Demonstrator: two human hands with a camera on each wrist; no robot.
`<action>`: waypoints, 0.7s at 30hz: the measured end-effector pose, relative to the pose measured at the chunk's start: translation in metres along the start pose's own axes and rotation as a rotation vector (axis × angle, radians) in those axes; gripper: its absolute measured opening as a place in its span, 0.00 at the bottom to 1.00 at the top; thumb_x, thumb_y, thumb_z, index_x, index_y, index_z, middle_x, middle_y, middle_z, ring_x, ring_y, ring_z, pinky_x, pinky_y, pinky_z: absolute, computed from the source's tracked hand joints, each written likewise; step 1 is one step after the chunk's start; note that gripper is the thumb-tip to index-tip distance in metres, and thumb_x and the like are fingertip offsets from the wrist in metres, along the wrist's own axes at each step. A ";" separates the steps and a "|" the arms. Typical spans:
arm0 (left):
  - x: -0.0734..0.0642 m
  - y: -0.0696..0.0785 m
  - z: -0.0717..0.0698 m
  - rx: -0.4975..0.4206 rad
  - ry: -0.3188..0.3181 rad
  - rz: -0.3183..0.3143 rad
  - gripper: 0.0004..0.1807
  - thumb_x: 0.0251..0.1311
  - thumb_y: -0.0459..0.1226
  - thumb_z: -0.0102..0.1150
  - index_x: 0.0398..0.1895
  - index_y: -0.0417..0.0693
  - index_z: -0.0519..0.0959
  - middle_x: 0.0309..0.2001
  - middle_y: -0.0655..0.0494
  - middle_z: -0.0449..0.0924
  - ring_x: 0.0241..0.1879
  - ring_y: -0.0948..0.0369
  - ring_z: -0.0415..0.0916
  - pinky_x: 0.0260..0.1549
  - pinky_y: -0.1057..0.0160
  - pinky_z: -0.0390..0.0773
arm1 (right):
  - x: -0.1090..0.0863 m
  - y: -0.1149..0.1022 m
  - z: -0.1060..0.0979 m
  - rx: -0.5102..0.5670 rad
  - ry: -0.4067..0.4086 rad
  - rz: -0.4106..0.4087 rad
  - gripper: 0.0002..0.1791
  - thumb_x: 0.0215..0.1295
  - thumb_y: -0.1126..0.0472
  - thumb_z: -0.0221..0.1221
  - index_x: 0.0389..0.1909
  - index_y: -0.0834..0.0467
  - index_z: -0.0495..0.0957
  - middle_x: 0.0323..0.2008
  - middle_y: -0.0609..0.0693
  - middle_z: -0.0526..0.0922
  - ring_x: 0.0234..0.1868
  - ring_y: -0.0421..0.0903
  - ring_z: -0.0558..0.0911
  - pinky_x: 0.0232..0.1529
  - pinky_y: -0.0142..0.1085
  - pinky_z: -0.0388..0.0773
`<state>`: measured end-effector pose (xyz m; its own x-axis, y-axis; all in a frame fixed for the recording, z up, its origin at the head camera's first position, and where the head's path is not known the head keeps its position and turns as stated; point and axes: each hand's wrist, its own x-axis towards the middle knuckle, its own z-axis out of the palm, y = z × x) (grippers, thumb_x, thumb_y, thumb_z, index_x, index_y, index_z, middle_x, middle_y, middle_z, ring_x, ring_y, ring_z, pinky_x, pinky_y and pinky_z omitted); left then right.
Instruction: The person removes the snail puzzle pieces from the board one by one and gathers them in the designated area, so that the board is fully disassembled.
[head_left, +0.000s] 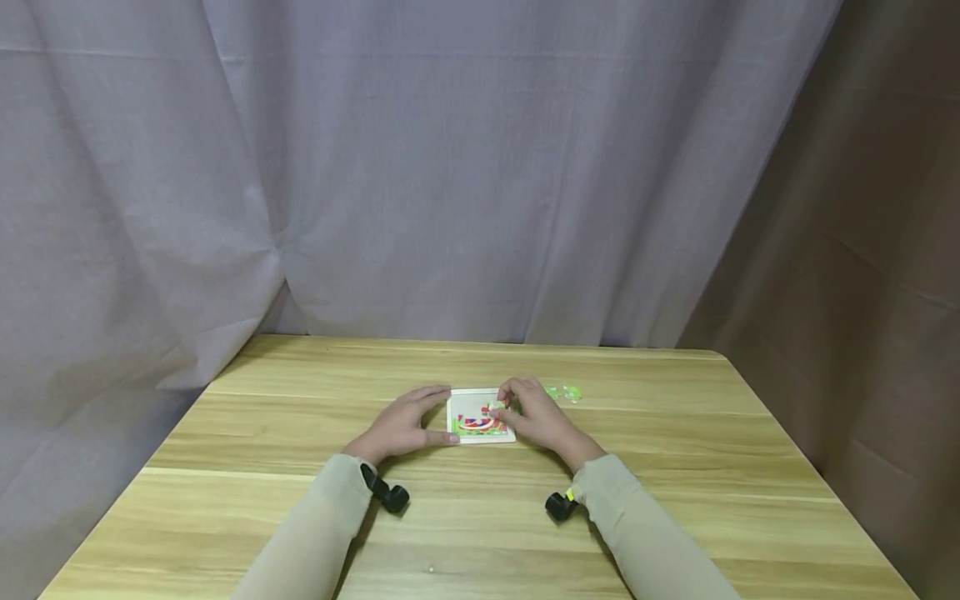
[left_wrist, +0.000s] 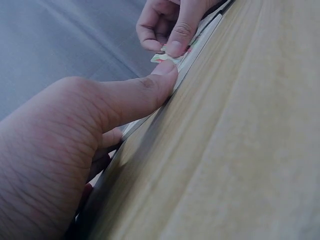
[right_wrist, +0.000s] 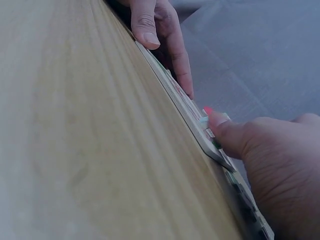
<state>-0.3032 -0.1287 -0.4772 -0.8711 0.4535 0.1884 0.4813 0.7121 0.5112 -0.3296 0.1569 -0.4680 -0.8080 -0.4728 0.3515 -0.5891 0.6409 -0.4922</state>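
A small white-framed jigsaw puzzle tray (head_left: pixel 483 441) lies on the table, its lower part filled with red, green, white and blue pieces. My left hand (head_left: pixel 405 423) holds the tray by its left side, thumb on the near corner and fingers toward the far corner. Over the tray's right side, my right hand (head_left: pixel 542 418) pinches a puzzle piece (left_wrist: pixel 161 58) between thumb and fingers. That piece shows light green and red in the left wrist view; the fingertips partly cover it. In the right wrist view the right thumb hides part of the tray's edge.
Loose green puzzle pieces (head_left: pixel 572 393) lie on the table just beyond the right hand. The wooden table (head_left: pixel 480 533) extends around the tray on all sides. A grey curtain (head_left: pixel 450 183) hangs behind its far edge. Each wrist wears a black camera.
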 end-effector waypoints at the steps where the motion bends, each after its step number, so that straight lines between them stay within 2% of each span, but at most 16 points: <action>1: 0.000 0.001 0.000 0.000 -0.001 0.001 0.53 0.49 0.70 0.64 0.76 0.56 0.65 0.76 0.57 0.61 0.74 0.52 0.58 0.72 0.42 0.56 | -0.001 -0.001 -0.001 0.016 0.006 -0.004 0.11 0.65 0.51 0.68 0.40 0.50 0.77 0.37 0.42 0.78 0.43 0.43 0.74 0.46 0.41 0.77; 6: 0.000 0.003 0.000 -0.011 0.003 0.013 0.52 0.50 0.68 0.66 0.75 0.54 0.66 0.76 0.54 0.61 0.73 0.49 0.58 0.70 0.39 0.57 | -0.002 -0.001 -0.002 0.056 0.031 -0.013 0.09 0.65 0.53 0.68 0.42 0.49 0.80 0.37 0.42 0.79 0.40 0.40 0.77 0.43 0.39 0.79; 13: 0.001 0.004 -0.001 -0.001 -0.006 0.003 0.52 0.51 0.68 0.64 0.76 0.55 0.65 0.76 0.56 0.61 0.74 0.50 0.58 0.71 0.41 0.57 | -0.002 -0.001 -0.003 0.044 0.047 -0.020 0.08 0.65 0.54 0.68 0.43 0.50 0.85 0.34 0.41 0.79 0.35 0.39 0.75 0.38 0.35 0.78; 21: -0.001 0.008 -0.003 -0.005 -0.006 0.000 0.51 0.51 0.67 0.66 0.75 0.53 0.66 0.76 0.54 0.61 0.74 0.49 0.58 0.71 0.41 0.56 | -0.002 0.000 -0.004 0.047 0.067 -0.032 0.07 0.65 0.54 0.68 0.42 0.49 0.85 0.33 0.39 0.80 0.35 0.38 0.76 0.37 0.33 0.78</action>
<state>-0.2990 -0.1252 -0.4708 -0.8703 0.4572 0.1831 0.4810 0.7092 0.5155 -0.3279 0.1601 -0.4659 -0.7881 -0.4505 0.4195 -0.6153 0.5958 -0.5162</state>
